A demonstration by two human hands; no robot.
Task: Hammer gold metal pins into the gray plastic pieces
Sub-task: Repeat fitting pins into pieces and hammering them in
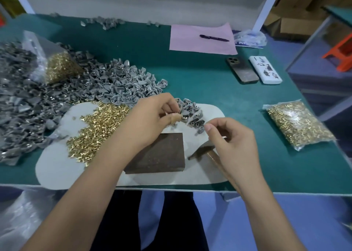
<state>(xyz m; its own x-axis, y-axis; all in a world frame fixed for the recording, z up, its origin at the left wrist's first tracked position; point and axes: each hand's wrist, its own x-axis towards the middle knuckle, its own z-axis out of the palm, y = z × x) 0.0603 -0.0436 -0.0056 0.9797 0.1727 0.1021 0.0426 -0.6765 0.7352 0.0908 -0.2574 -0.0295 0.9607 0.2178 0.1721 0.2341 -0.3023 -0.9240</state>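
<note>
Biggest risk here imo is fumbling the tiny parts: the left hand [152, 117] is pinching a gray plastic piece [184, 115] right at the edge of the small cluster of gray pieces [194, 113] just above centre frame, and if the pin isn't seated straight before it goes down on the dark block [160, 153], the hit would probably bend it or send it flying into the loose gold pins [99, 128] left of centre. Also the hammer [202, 151] is just lying on the white mat [57, 167] at lower centre, partly under the right wrist, so nothing gets struck until it's picked up. Left fingers are curled tight round the piece, with what looks like tape on the thumb. The right hand [232, 138] has thumb and forefinger pressed together, other fingers loosely curled; could be pinching a pin, too small to tell. The big heap of gray pieces [114, 83] fills the left, and a bag of pins [297, 125] sits at the right.
</note>
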